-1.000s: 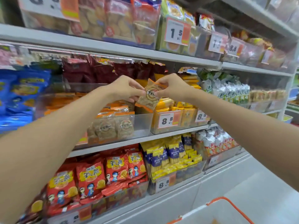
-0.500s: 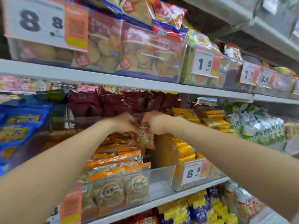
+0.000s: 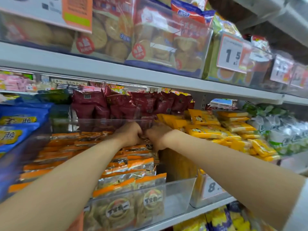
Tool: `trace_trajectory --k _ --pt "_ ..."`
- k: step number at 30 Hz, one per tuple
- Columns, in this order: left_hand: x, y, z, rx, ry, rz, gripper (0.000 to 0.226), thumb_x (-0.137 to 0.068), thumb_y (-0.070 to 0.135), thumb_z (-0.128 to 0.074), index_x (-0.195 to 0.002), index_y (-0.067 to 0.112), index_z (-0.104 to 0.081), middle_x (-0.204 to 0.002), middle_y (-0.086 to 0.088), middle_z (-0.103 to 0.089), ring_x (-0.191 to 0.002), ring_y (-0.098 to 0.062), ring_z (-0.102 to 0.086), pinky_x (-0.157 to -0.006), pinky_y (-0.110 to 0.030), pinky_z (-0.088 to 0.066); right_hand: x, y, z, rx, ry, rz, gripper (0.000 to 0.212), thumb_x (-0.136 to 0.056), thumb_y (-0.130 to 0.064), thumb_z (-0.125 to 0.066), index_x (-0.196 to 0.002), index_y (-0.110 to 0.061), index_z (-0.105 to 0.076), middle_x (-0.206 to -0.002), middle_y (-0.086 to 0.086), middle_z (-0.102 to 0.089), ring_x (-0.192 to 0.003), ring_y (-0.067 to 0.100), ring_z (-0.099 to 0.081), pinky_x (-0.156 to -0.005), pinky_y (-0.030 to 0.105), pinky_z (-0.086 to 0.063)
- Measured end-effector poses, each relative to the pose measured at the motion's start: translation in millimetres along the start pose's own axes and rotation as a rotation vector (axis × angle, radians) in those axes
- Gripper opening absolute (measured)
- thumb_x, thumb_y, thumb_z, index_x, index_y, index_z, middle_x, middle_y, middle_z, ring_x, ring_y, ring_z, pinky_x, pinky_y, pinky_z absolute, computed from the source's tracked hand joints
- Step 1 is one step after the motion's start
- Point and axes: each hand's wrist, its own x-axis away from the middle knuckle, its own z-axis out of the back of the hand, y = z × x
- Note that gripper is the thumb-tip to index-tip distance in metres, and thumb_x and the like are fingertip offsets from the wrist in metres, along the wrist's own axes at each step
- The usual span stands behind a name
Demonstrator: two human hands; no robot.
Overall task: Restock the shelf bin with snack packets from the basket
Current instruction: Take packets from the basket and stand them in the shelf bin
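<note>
A clear plastic shelf bin [image 3: 176,195] on the middle shelf holds several rows of orange-topped snack packets [image 3: 133,165]. Both my hands reach deep into the back of this bin, side by side. My left hand [image 3: 129,134] and my right hand [image 3: 156,136] together grip one orange-topped snack packet [image 3: 148,145], of which only a small part shows below my fingers. It sits low among the rear packets. The basket is out of view.
Dark red packets [image 3: 120,104] stand behind the bin. Yellow packets [image 3: 216,129] fill the bin to the right, blue bags [image 3: 18,124] the left. The shelf above [image 3: 150,75] carries biscuit packs and a price tag [image 3: 231,54]. More packets lie on the shelf below.
My hands have carried the packet from in front of the shelf deeper into the bin and lowered it among the rear packets. The camera has moved closer and tilted up.
</note>
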Motion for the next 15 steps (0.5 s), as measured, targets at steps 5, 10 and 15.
trace_trajectory --k 5,10,15 --pt "3.7 -0.7 -0.7 0.147 -0.034 0.013 0.016 -0.08 0.024 -0.078 -0.085 0.009 -0.077 -0.078 0.002 -0.071 -0.063 -0.002 -0.055 -0.063 -0.023 -0.045 3.5 -7.0 -0.8 0.215 -0.017 -0.067 0.07 -0.079 -0.043 -0.074 -0.139 -0.019 -0.047 -0.145 0.005 -0.047 -0.138 0.027 -0.034 -0.118 0.043 -0.019" --pt "8.1 -4.5 1.3 0.261 -0.068 0.069 0.016 -0.085 0.025 -0.073 -0.092 0.011 -0.077 -0.071 0.01 -0.065 -0.061 0.001 -0.052 -0.055 -0.013 -0.037 7.8 -19.3 -13.3 0.305 0.008 -0.176 0.054 -0.097 -0.031 -0.052 -0.148 -0.018 -0.038 -0.159 0.006 -0.024 -0.148 0.03 -0.008 -0.118 0.045 -0.004" --pt "9.7 -3.9 -1.5 0.265 -0.039 0.07 0.018 -0.084 0.024 -0.073 -0.092 0.008 -0.078 -0.079 0.004 -0.071 -0.062 -0.001 -0.054 -0.056 -0.013 -0.039 16.4 -13.6 0.8 0.087 -0.033 -0.15 0.086 -0.085 -0.025 -0.071 -0.153 -0.01 -0.019 -0.158 0.015 -0.019 -0.146 0.033 -0.016 -0.12 0.043 -0.018"
